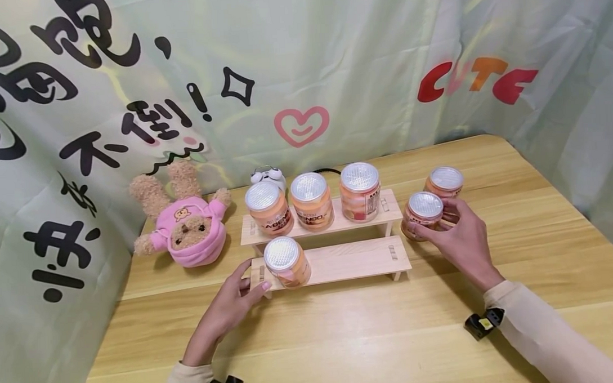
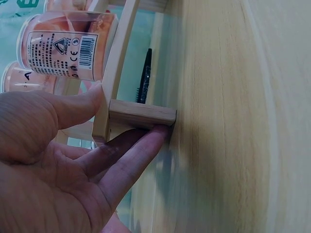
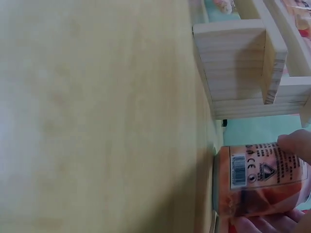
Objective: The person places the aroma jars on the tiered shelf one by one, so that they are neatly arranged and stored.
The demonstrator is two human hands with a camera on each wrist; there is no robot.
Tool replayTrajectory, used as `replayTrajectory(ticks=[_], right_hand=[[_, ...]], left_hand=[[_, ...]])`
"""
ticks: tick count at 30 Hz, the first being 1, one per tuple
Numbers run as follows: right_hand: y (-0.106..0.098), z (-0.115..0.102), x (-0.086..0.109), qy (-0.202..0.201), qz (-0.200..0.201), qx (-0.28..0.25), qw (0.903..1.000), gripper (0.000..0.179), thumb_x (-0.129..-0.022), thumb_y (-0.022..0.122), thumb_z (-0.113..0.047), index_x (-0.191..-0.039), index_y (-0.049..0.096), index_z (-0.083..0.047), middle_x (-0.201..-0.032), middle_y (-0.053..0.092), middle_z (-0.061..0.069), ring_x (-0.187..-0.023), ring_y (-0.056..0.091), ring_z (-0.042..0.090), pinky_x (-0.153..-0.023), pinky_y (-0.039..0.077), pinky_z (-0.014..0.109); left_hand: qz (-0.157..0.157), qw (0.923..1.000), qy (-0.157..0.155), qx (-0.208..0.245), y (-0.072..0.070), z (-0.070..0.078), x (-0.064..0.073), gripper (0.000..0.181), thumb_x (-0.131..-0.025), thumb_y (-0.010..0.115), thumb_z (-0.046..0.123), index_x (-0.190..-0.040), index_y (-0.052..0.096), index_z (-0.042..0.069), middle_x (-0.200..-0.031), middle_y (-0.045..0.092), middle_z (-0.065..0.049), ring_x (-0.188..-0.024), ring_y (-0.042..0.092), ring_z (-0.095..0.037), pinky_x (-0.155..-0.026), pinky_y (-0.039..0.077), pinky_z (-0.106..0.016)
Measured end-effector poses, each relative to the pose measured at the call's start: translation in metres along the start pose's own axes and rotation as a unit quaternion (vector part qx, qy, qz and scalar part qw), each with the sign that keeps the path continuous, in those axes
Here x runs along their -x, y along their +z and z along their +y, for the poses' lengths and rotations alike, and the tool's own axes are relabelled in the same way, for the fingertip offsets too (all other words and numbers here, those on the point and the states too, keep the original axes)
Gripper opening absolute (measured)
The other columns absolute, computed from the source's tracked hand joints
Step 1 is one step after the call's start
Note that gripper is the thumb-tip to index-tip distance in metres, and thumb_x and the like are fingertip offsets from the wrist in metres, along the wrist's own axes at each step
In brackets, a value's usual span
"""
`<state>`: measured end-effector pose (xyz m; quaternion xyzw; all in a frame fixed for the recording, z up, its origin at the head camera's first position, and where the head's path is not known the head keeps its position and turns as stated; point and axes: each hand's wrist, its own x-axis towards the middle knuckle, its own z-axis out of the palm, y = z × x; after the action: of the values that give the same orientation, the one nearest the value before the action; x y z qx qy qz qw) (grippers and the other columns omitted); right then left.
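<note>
My right hand (image 1: 464,243) grips a clear jar (image 1: 424,205) with a ribbed silver lid and orange label, standing on the table right of a two-tier wooden rack. In the right wrist view, thumb and fingers lie on either side of this jar (image 3: 265,179). My left hand (image 1: 226,308) holds the left end of the rack's lower shelf (image 1: 349,260). The left wrist view shows that thumb at the shelf's edge, beside a jar (image 2: 68,46), and fingertips against the shelf's leg (image 2: 143,112). That same jar (image 1: 287,262) stands upright on the lower shelf's left part.
Three similar jars stand on the upper shelf (image 1: 338,227). Another jar (image 1: 445,180) is behind the one in my right hand. A plush toy (image 1: 188,224) in pink lies left of the rack, and a white clock-like object (image 1: 267,175) sits behind it. Printed cloth hangs behind the table (image 1: 342,337).
</note>
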<state>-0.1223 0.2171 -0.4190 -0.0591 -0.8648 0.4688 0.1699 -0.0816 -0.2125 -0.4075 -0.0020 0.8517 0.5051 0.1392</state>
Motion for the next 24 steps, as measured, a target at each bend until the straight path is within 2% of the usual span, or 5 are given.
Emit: replayTrajectory(ticks=[2, 6, 9, 17, 24], right_hand=[[-0.002, 0.000, 0.002, -0.003, -0.005, -0.010, 0.9999, 0.072, -0.076, 0.091, -0.019, -0.133, 0.055, 0.007, -0.121, 0.064, 0.025, -0.105, 0.062, 0.027, -0.077, 0.047, 0.004], [-0.007, 0.000, 0.007, 0.001, -0.009, -0.017, 0.9998, 0.070, -0.077, 0.091, -0.017, -0.133, 0.057, 0.007, -0.120, 0.064, 0.025, -0.098, 0.056, 0.004, -0.077, 0.049, 0.005], [-0.011, 0.001, 0.011, 0.006, -0.008, -0.020, 0.9997, 0.069, -0.077, 0.090, -0.016, -0.133, 0.057, 0.008, -0.119, 0.064, 0.026, -0.094, 0.052, -0.006, -0.076, 0.049, 0.006], [-0.023, -0.003, 0.022, 0.006, -0.004, -0.038, 0.9993, 0.067, -0.079, 0.088, -0.011, -0.133, 0.056, 0.012, -0.122, 0.062, 0.025, -0.093, 0.052, -0.009, -0.074, 0.051, 0.007], [-0.036, -0.015, 0.030, -0.005, 0.001, -0.044, 0.9990, 0.064, -0.077, 0.089, -0.009, -0.131, 0.059, 0.010, -0.117, 0.061, 0.015, -0.094, 0.056, -0.007, -0.073, 0.053, 0.010]], left_hand=[[-0.001, 1.0000, 0.003, 0.002, 0.000, 0.001, 0.001, 0.076, -0.099, 0.067, 0.012, -0.156, 0.021, -0.009, -0.122, 0.065, -0.033, -0.110, 0.067, -0.034, -0.094, 0.055, -0.046], [-0.003, 0.9998, 0.007, 0.017, 0.000, 0.001, 0.002, 0.075, -0.099, 0.066, 0.010, -0.155, 0.021, -0.010, -0.119, 0.066, -0.033, -0.108, 0.068, -0.035, -0.094, 0.055, -0.046], [-0.004, 0.9997, 0.008, 0.025, 0.001, 0.000, 0.001, 0.075, -0.099, 0.066, 0.009, -0.155, 0.021, -0.010, -0.117, 0.067, -0.032, -0.106, 0.069, -0.034, -0.093, 0.055, -0.045], [-0.004, 0.9998, 0.004, 0.020, 0.000, 0.001, 0.000, 0.075, -0.099, 0.067, 0.010, -0.155, 0.021, -0.009, -0.119, 0.066, -0.032, -0.109, 0.068, -0.034, -0.096, 0.053, -0.048], [-0.001, 1.0000, 0.004, -0.004, -0.001, 0.001, 0.001, 0.077, -0.099, 0.068, 0.014, -0.155, 0.020, -0.011, -0.122, 0.063, -0.036, -0.115, 0.064, -0.042, -0.097, 0.052, -0.052]])
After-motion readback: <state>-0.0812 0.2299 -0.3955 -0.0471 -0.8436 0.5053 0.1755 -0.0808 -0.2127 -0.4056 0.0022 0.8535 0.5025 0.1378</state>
